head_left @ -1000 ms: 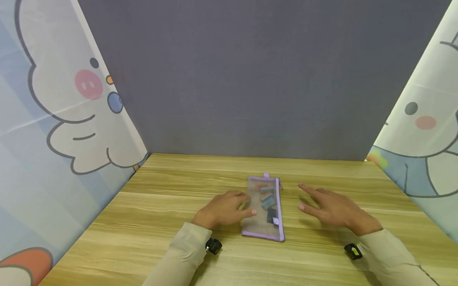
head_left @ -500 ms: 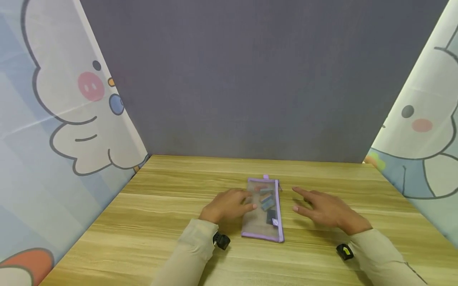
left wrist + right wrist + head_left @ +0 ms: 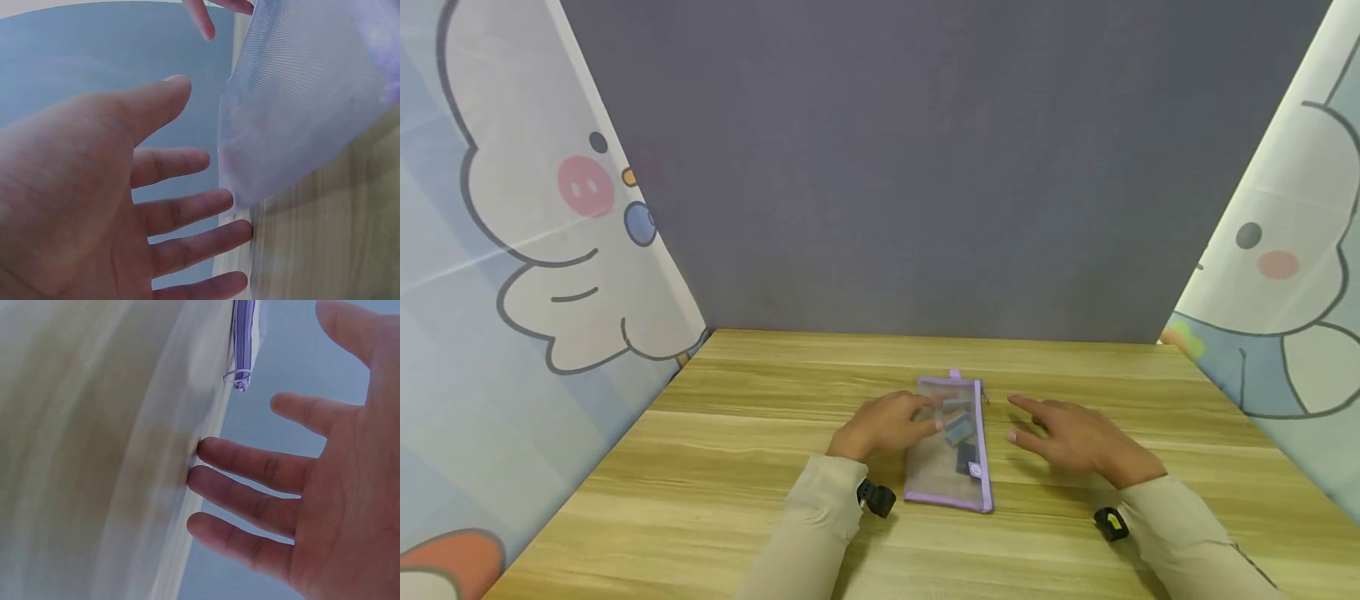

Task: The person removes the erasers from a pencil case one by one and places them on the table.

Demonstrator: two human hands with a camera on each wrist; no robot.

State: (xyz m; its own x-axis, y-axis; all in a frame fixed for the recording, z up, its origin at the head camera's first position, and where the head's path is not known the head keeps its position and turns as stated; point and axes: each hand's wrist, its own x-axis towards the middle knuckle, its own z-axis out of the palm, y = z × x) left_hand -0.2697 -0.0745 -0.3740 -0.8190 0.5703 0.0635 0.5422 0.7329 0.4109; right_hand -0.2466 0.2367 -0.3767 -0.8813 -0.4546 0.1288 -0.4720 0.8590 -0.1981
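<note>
A mesh zipper pouch (image 3: pixel 928 475) with purple trim lies flat on the wooden table in the head view. Through its mesh I make out several small bluish pieces (image 3: pixel 958 429) and a dark square (image 3: pixel 967 458); their kind is unclear. My left hand (image 3: pixel 887 425) is over the pouch's left side, its fingers spread and holding nothing. In the left wrist view a gap shows between the thumb and fingers, beside the mesh. My right hand (image 3: pixel 1075 437) hovers right of the pouch, fingers extended and apart from it. The right wrist view catches the purple zipper end (image 3: pixel 242 344).
The wooden table (image 3: pixel 760 408) extends on both sides of the pouch. A dark grey panel (image 3: pixel 880 167) stands at the back. Cartoon-printed sheets (image 3: pixel 550 308) flank the table left and right. Each wrist wears a small black device (image 3: pixel 877 497).
My left hand has shifted slightly right, further over the pouch. The right hand has drifted left towards it. The pouch stays in place on the table.
</note>
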